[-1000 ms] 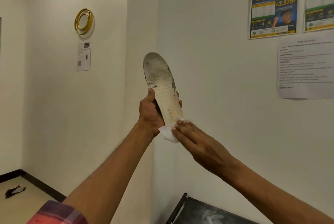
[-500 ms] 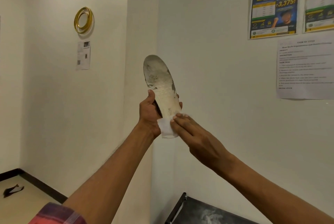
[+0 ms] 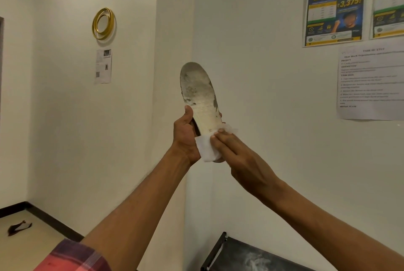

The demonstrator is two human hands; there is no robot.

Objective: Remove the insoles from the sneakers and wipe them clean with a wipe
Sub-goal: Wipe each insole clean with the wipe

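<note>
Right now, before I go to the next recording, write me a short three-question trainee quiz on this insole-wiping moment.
1. True or false: the left hand grips the worn off-white foam insole with its toe end pointing up.
2. Pick one: the right hand presses the white wipe against the insole's A) toe end, B) heel end, C) hidden underside only.
3. Fill the blank: the dark smudges show mostly toward the insole's ____ end.
Key: 1 true; 2 B; 3 toe.
</note>
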